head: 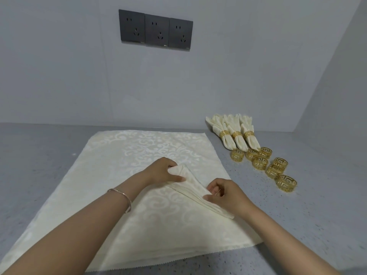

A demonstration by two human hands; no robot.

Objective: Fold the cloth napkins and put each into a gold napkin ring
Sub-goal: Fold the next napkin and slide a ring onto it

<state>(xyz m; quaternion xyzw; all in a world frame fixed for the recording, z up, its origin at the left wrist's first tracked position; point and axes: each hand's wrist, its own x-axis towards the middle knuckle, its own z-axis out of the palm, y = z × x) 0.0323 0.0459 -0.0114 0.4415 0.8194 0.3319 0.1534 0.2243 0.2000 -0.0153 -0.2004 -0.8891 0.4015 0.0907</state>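
On the table (297,225), atop the stack of flat napkins (139,147), I see the folded napkin (190,187), long axis running far-left to near-right. My left hand (162,171) grips its far end and my right hand (222,192) pinches mid-length. The loose gold rings (260,162) lie rightward, nearer the right hand.

Tiny marks on the wall sockets (155,30) are illegible.

Back wall (59,66): we see it pale grey and smooth.
Power sockets (155,30): we count three, dark, side by side on it.
Countertop (39,151): grey, speckled.
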